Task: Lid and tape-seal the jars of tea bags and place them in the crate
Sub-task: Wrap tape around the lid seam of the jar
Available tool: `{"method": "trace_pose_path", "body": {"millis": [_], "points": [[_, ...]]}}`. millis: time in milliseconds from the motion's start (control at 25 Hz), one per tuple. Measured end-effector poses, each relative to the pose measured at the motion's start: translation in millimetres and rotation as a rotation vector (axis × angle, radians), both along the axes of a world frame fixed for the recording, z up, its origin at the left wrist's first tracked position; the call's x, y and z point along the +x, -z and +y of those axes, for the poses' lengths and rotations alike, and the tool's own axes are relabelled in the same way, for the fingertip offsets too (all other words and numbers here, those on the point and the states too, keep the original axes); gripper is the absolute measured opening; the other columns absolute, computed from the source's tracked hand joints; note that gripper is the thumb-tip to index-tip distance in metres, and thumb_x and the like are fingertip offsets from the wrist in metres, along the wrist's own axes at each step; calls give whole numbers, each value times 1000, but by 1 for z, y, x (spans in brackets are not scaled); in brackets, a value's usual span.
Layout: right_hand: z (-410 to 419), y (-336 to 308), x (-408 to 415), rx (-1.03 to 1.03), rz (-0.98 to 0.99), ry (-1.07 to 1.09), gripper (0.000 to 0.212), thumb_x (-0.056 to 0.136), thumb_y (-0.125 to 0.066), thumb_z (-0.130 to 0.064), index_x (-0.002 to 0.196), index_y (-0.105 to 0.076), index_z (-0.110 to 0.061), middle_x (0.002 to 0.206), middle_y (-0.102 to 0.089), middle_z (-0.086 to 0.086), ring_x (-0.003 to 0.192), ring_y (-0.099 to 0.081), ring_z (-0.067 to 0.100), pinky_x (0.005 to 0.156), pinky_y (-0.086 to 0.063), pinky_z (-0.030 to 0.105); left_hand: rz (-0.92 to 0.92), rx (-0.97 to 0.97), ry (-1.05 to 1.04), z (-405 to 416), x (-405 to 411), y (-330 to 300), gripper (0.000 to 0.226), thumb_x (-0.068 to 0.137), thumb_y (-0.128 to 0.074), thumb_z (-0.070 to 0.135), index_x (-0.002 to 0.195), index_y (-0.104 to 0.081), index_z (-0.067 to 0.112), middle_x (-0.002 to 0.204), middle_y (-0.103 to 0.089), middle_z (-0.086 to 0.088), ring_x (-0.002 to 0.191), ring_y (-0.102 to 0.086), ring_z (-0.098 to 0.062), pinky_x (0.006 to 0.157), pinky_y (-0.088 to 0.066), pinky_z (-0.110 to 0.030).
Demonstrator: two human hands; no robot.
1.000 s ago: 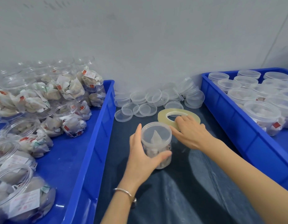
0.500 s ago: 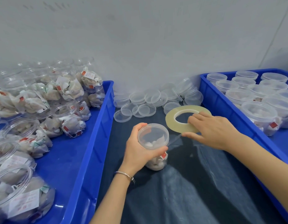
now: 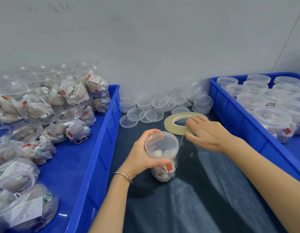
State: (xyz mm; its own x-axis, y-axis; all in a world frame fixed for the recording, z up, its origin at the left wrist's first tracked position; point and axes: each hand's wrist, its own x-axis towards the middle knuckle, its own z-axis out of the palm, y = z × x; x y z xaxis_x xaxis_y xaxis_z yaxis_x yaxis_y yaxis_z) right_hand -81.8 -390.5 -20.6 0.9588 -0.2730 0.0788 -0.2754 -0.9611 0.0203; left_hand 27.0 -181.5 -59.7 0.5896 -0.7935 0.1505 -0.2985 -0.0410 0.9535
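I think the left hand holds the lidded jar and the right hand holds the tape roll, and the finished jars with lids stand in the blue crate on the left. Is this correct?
Not quite. The head view shows the lidded jars standing in the blue crate on the right. The rest holds: the left hand grips the jar and the right hand holds the tape roll.

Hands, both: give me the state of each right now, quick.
Left hand: grips the lidded jar near its top.
Right hand: holds the tape roll, thumb under, fingers on top.

A bare stretch of dark-clothed counter (image 3: 204, 199) is left between two blue plastic crates (image 3: 98, 148) (image 3: 243, 125). Its far end is blocked by loose clear plastic lids (image 3: 152, 108).
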Motion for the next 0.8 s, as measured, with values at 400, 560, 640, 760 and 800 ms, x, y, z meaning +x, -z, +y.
{"method": "trace_pose_path", "body": {"millis": [400,560,640,760,800], "points": [[16,5,12,108,53,11,40,99,-27,-47,109,-46,-13,118,-46,0,111,-39,18,81,-43,39,-190,345,30,9,7,-35,102,62,-89,27,146,-30,33,132,-40,13,118,-43,8,99,-39,-16],[24,4,12,107,57,19,40,99,-27,-48,106,-45,-12,117,-45,0,112,-39,19,83,-43,41,-434,715,111,-5,-2,-54,92,75,-75,43,147,-19,29,144,-28,2,133,-31,-17,102,-36,-34],[28,4,12,88,54,24,39,100,-27,-47,106,-43,-13,116,-43,0,111,-37,19,83,-43,42,-442,852,5,-24,-20,-53,101,70,-67,67,147,-14,27,146,-22,-5,139,-18,-28,106,-31,-49],[30,4,10,83,76,34,40,99,-27,-49,106,-42,-12,114,-42,1,109,-36,18,85,-44,45,-545,816,-254,-44,-42,-42,84,79,-44,76,142,-22,26,149,-23,-11,141,-11,-31,107,-21,-63],[28,4,8,83,75,39,41,99,-26,-49,107,-42,-12,115,-43,1,108,-37,18,85,-44,44,-602,796,-304,-45,-42,-38,77,82,-41,74,140,-26,26,147,-26,-10,140,-13,-30,107,-22,-62]]}}
